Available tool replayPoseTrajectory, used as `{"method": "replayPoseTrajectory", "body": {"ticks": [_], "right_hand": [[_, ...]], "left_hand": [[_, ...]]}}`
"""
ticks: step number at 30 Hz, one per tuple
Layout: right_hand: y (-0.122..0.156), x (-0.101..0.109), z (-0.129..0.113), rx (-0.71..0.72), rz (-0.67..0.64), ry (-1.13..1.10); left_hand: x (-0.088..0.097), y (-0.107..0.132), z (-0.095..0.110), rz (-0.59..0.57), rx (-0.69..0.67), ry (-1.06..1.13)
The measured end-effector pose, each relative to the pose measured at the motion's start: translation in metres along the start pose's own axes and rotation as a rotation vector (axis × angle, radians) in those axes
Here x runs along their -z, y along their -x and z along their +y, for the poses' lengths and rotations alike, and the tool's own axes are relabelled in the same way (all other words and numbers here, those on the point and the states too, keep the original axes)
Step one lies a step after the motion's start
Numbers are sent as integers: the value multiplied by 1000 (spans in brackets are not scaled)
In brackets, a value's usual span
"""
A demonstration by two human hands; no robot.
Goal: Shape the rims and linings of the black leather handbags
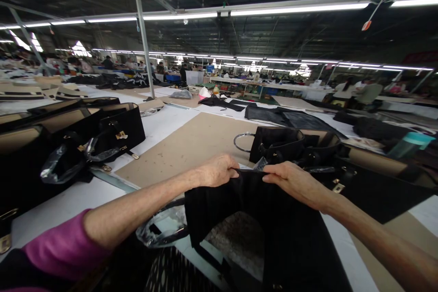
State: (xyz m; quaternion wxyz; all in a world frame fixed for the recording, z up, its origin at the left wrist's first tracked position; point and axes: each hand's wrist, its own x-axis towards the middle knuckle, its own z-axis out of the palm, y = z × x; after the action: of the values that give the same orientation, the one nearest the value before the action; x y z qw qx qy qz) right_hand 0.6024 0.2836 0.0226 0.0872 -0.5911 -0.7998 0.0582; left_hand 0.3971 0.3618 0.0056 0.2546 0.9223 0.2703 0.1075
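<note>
Black bag [290,230] in both closed grips [216,171] [294,182]

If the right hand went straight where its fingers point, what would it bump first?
Probably the left hand, across from it on the edge of the black bag both hold, though depth is hard to judge.

Bag [301,242], lower centre: faced in matt, cloth-like material; handle [173,238] sheathed in glossy clear plastic film [145,234]. Clasp [338,187], right: finished in shiny metal. Sheet [185,141], centre: matt, paper-like, marked by specks. Bottle [404,148], far right: translucent, plastic-looking.
</note>
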Motion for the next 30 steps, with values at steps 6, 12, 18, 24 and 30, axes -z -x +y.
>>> {"method": "replayPoseTrajectory", "body": {"ticks": [6, 12, 18, 24, 30], "right_hand": [[-1, -3, 4, 19, 5, -4], [0, -5, 6, 21, 20, -12], [0, -3, 6, 41, 33, 15], [4, -5, 6, 10, 44, 108], [3, -6, -2, 18, 71, 222]], "left_hand": [[-3, 2, 10, 77, -81, -101], [-6, -7, 15, 79, -86, -159], [-9, -9, 15, 71, -38, -124], [-6, -9, 30, 70, -16, -251], [-10, -10, 29, 86, -64, -247]]}}
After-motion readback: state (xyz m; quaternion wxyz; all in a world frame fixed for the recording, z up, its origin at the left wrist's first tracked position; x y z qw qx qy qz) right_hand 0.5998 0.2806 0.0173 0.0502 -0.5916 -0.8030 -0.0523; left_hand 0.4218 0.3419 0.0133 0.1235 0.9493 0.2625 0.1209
